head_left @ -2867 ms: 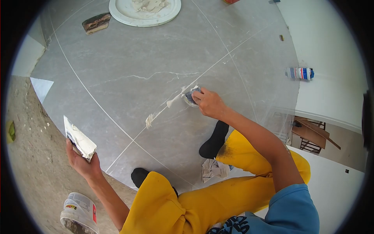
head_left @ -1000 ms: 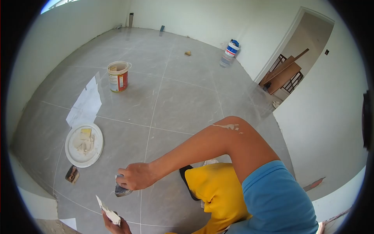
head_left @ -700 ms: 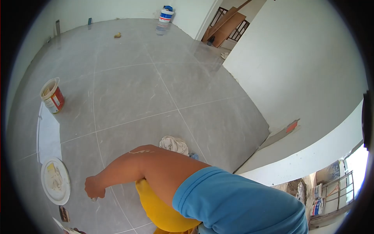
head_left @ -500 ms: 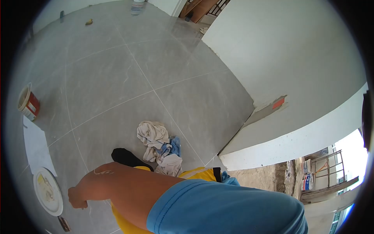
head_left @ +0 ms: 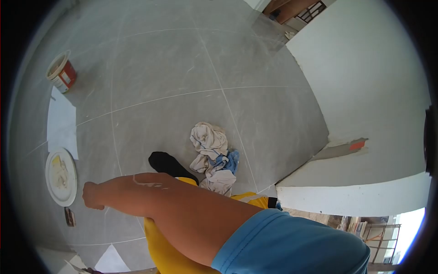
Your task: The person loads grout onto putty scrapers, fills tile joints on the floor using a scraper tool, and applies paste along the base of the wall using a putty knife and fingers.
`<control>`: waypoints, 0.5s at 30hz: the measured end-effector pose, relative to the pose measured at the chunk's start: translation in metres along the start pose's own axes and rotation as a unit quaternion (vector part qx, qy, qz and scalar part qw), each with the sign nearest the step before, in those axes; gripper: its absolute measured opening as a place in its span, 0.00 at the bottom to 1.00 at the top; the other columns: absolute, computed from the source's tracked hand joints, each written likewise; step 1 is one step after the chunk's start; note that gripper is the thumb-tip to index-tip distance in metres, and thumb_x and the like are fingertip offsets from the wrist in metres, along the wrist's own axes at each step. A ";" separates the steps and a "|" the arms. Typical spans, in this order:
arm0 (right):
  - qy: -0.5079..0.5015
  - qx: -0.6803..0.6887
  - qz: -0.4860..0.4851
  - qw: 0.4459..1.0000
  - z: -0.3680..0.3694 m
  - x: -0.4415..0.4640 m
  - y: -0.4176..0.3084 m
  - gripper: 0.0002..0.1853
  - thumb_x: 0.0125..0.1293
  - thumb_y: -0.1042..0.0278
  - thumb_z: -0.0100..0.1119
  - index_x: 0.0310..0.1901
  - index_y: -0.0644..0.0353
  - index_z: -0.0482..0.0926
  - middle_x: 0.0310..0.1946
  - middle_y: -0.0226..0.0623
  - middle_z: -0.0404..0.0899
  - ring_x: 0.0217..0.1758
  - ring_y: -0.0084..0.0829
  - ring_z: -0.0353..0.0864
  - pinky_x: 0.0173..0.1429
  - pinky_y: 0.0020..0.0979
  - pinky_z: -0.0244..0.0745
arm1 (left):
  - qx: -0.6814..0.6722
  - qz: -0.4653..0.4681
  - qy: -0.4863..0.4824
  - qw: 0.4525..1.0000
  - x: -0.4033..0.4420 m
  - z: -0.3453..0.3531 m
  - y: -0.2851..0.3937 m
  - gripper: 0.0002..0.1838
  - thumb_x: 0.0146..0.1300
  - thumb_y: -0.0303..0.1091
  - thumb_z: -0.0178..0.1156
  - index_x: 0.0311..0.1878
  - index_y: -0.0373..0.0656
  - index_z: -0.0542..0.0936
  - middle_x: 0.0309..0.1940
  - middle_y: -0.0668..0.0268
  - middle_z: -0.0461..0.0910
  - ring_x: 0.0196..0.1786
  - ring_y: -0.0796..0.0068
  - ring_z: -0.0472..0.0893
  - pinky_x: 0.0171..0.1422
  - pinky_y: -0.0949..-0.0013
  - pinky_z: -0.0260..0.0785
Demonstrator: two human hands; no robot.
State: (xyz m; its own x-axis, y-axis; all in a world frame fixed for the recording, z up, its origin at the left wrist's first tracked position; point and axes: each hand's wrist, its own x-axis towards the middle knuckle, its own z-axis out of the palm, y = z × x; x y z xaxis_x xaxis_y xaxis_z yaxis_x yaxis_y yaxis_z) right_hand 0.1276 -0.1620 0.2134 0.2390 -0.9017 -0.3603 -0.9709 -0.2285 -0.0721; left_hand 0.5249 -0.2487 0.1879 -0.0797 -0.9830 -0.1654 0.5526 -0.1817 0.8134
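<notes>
My right hand point(head_left: 93, 196) is at the left, its arm stretched across the lower middle. The fingers are curled and turned away, and whatever they hold is hidden behind the hand. Just left of it a round white plate point(head_left: 49, 179) bears pale paste and a yellow piece. A small dark-and-tan block point(head_left: 70, 217) lies below the plate. At the bottom left edge, a sliver of my left hand point(head_left: 92, 271) shows beside the pale-coated blade point(head_left: 73, 266) of a flat tool; its fingers are mostly out of frame.
A red and white bucket point(head_left: 62, 73) stands at the upper left above white paper point(head_left: 62, 121). Crumpled rags point(head_left: 210, 141) lie beside my black-socked foot point(head_left: 169, 164). A white wall point(head_left: 374, 82) with a chipped patch rises at the right. A doorway with brown boards point(head_left: 292, 9) is at the top.
The view has swung right and tilted, bringing the rags and wall corner into sight. Lately the floor and bucket have shifted down and right in view. The tool in my right hand is no longer visible.
</notes>
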 end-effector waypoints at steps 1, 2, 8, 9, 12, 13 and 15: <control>-0.005 0.007 -0.009 1.000 0.004 0.005 0.000 0.14 0.58 0.53 0.61 0.43 0.44 0.86 0.44 0.28 0.85 0.49 0.36 0.83 0.46 0.42 0.75 | 0.147 0.061 -0.043 0.986 -0.020 -0.002 -0.008 0.20 0.62 0.39 0.58 0.53 0.37 0.76 0.43 0.63 0.80 0.44 0.74 0.80 0.44 0.69 0.75; 0.018 0.014 -0.015 1.000 0.010 0.006 0.000 0.12 0.57 0.55 0.62 0.41 0.46 0.86 0.43 0.28 0.85 0.48 0.35 0.83 0.45 0.39 0.76 | 0.089 -0.016 -0.075 0.993 -0.036 -0.004 0.006 0.18 0.66 0.42 0.54 0.53 0.40 0.76 0.42 0.67 0.80 0.45 0.78 0.80 0.44 0.72 0.73; -0.035 -0.007 -0.020 0.999 -0.029 -0.008 0.014 0.10 0.52 0.69 0.61 0.37 0.60 0.84 0.40 0.43 0.84 0.46 0.40 0.84 0.46 0.39 0.79 | -0.038 -0.063 0.072 0.995 -0.135 0.051 0.022 0.22 0.69 0.42 0.49 0.61 0.40 0.72 0.53 0.65 0.78 0.53 0.68 0.78 0.57 0.66 0.71; -0.016 -0.018 -0.020 1.000 -0.030 -0.005 0.023 0.11 0.52 0.69 0.60 0.37 0.62 0.84 0.40 0.45 0.84 0.46 0.41 0.83 0.46 0.39 0.79 | -0.032 -0.058 0.132 0.989 -0.147 0.073 0.029 0.15 0.68 0.41 0.51 0.53 0.45 0.76 0.40 0.71 0.82 0.38 0.78 0.83 0.38 0.75 0.76; -0.020 -0.019 0.000 1.000 -0.033 0.007 0.060 0.11 0.51 0.69 0.59 0.36 0.64 0.83 0.39 0.48 0.83 0.45 0.43 0.83 0.47 0.40 0.79 | -0.037 -0.030 0.138 0.989 -0.167 0.033 0.027 0.19 0.68 0.41 0.49 0.57 0.42 0.74 0.47 0.67 0.80 0.47 0.72 0.81 0.49 0.69 0.74; -0.028 0.001 0.034 0.999 -0.035 0.012 0.072 0.12 0.51 0.70 0.58 0.36 0.64 0.83 0.39 0.48 0.83 0.45 0.44 0.83 0.47 0.41 0.79 | -0.042 -0.023 0.128 0.991 -0.174 0.010 0.025 0.23 0.69 0.42 0.47 0.61 0.39 0.72 0.54 0.64 0.78 0.55 0.67 0.78 0.58 0.64 0.71; -0.036 0.016 0.070 0.997 -0.038 0.016 0.098 0.12 0.51 0.70 0.57 0.37 0.64 0.83 0.39 0.49 0.83 0.44 0.45 0.83 0.48 0.41 0.78 | -0.048 -0.014 0.154 0.987 -0.190 -0.021 0.018 0.24 0.67 0.44 0.49 0.61 0.42 0.72 0.52 0.64 0.79 0.52 0.68 0.79 0.56 0.65 0.72</control>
State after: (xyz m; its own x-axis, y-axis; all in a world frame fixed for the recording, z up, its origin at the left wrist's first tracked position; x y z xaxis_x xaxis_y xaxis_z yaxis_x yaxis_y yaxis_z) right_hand 0.0365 -0.2127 0.2360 0.1006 -0.8945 -0.4355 -0.9949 -0.0899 -0.0453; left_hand 0.5672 -0.0646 0.2225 0.1517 -0.9206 -0.3600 0.6307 -0.1903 0.7524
